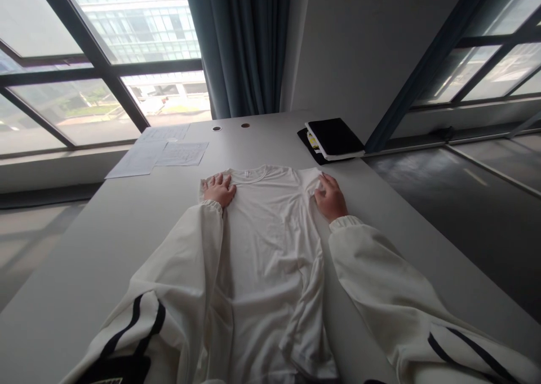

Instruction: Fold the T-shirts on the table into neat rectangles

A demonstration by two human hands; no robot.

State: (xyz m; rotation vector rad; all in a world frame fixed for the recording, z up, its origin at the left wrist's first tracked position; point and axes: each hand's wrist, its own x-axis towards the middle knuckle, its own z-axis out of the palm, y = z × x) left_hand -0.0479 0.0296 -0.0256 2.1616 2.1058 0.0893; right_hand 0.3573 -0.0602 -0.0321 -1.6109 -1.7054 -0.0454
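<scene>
A white round-necked shirt lies spread on the table, its collar toward the far side and its body wrinkled, with loose folds along the right side. My left hand rests flat on the shirt's left shoulder, fingers spread. At the opposite shoulder, my right hand has its fingers and thumb curled round the edge of the fabric. The shirt's lower end runs down toward me, to the bottom of the view.
The grey-white table extends to both sides of the shirt. Printed papers lie at the far left. Black-covered notebooks are stacked at the far right. Two round cable holes sit near the back edge, before a blue curtain and windows.
</scene>
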